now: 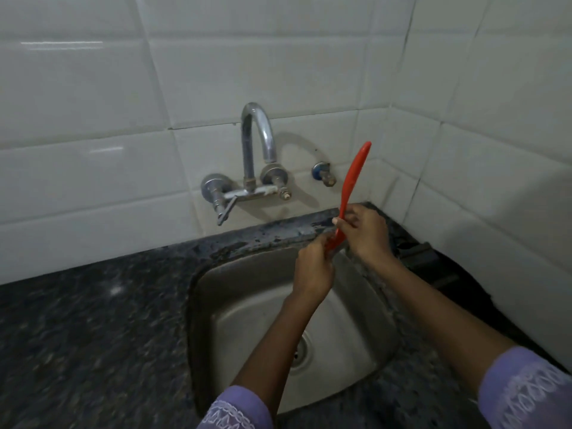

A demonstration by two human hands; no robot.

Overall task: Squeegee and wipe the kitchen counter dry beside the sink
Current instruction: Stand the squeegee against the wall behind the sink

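Red plastic, light and stiff, the squeegee (353,181) stands upright above the sink's (247,274) far rim, my right hand (365,230) pinching its handle low, my left hand (312,267) closed around its wet, likely slippery lower end.

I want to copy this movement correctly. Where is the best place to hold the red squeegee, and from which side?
Grip the red squeegee low on its handle, near the head, where the right hand pinches it now. The handle stands almost upright over the sink rim, so come from the right side. The left hand probably steadies the head from below; the head itself is hidden.
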